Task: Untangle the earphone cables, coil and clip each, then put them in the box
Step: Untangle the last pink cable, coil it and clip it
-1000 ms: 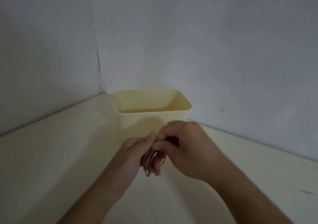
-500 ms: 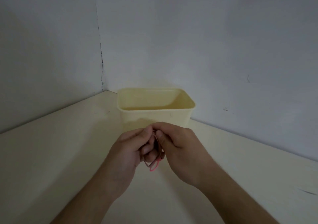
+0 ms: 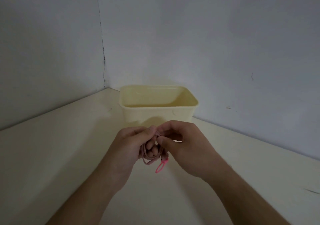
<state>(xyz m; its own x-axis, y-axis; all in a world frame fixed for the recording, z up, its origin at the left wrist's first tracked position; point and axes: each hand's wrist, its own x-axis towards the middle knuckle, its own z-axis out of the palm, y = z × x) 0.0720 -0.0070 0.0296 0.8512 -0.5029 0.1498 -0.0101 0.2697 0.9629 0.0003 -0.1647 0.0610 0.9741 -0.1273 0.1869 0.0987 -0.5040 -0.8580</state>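
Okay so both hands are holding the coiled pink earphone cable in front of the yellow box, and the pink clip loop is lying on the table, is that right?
Not quite. The pink clip loop is not lying on the table; it hangs from the coiled pink earphone cable, as the head view shows. The rest holds: the left hand and right hand both hold the coil in front of the yellow box.

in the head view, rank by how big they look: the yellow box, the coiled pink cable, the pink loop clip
1. yellow box, though it sits farther from the camera
2. coiled pink cable, partly hidden by the fingers
3. pink loop clip
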